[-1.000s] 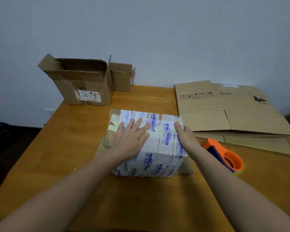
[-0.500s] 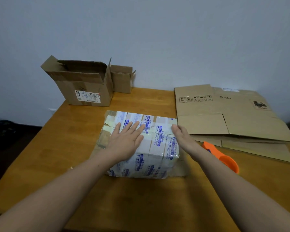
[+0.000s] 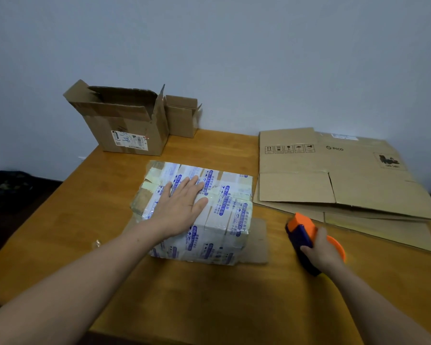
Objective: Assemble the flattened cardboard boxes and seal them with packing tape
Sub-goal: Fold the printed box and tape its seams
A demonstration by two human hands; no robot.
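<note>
A cardboard box [image 3: 224,220] wrapped in white tape with blue print stands in the middle of the wooden table [image 3: 60,232]. My left hand [image 3: 182,207] lies flat on its top, fingers spread and pointing away from me. To the right of the box, my right hand [image 3: 321,247] grips the orange and dark blue tape dispenser [image 3: 301,232], which rests on the table. A stack of flattened cardboard boxes [image 3: 334,175] lies at the back right, printed with handling symbols.
An open brown box [image 3: 127,125] with raised flaps and a shipping label stands at the back left, with a smaller open box [image 3: 182,118] behind it against the grey wall. A flat cardboard flap [image 3: 258,240] sticks out beside the taped box. The table's left edge drops to a dark floor.
My right hand left the top of the taped box, moved right and took hold of the tape dispenser. My left hand stayed flat on the box.
</note>
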